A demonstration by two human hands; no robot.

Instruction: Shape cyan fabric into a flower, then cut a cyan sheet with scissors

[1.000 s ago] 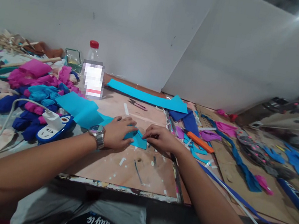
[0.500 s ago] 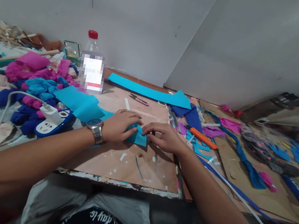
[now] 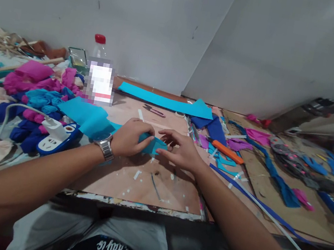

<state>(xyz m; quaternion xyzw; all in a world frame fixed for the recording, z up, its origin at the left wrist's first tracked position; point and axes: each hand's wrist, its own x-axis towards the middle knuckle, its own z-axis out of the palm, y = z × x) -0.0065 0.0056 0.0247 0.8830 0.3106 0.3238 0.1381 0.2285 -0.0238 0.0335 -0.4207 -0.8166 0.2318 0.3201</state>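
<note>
A turquoise strip of thin sheet material (image 3: 86, 114), paper or cloth, runs across the worktable from the left and under my left hand (image 3: 132, 138). That hand is closed on the strip, thumb and fingers pressing it near its right end. My right hand (image 3: 181, 150) is curved around this end with thumb and fingers apart; the thumb tip is at the strip's edge, and I cannot tell if it touches. Beyond the hands lie small thread snips (image 3: 154, 111) and a second turquoise strip (image 3: 165, 100) along the wall.
A red-capped bottle (image 3: 100, 39) stands behind a blue-and-white power strip (image 3: 50, 143) with a plugged-in charger. Pink and blue cloth pieces (image 3: 29, 75) pile up on the left. An orange cutter (image 3: 227, 151), coloured scraps and a brown cardboard sheet (image 3: 259, 188) lie on the right.
My right hand's fingers have spread from a pinch on the strip's end. The end flap now looks folded or turned up closer to my left hand.
</note>
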